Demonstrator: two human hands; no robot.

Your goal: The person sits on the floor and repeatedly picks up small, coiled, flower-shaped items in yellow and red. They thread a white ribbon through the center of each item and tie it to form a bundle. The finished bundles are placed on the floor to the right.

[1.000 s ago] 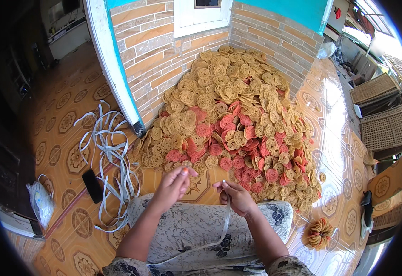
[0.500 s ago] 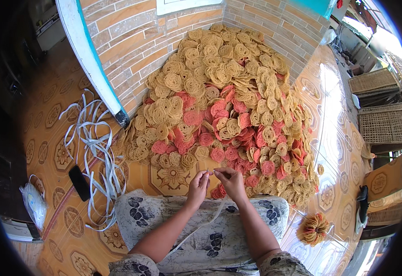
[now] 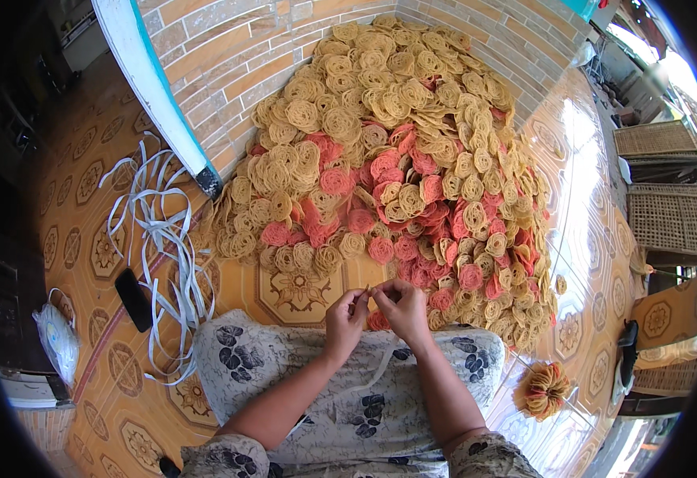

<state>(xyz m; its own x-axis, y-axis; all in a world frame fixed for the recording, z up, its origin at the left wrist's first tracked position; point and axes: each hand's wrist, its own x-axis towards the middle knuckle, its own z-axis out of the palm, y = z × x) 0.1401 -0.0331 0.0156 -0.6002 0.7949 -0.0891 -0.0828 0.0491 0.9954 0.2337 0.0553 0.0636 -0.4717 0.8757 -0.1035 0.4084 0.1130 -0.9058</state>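
Above my lap, my left hand point(image 3: 347, 320) and my right hand point(image 3: 403, 311) meet fingertip to fingertip, both closed in a pinch. Something thin and small sits in the left fingertips, too fine to name. A narrow white strap point(image 3: 380, 368) hangs from under my right hand and lies across the patterned cloth point(image 3: 272, 358) over my lap. Just beyond the hands rises a large heap of thin, lacy round discs, mostly tan discs point(image 3: 340, 123) with red discs point(image 3: 336, 182) mixed in.
Tangled white straps point(image 3: 161, 263) lie on the tiled floor at left, beside a black phone point(image 3: 133, 300) and a clear plastic bag point(image 3: 57, 338). A door edge point(image 3: 169, 103) and brick wall point(image 3: 229, 48) border the heap. At right are a round disc bundle point(image 3: 543, 390) and woven panels point(image 3: 667, 215).
My hands stay pinched together, fingertips now slightly closer. The strap on my lap has shifted and shows a shorter run. The whole view has tilted a little.
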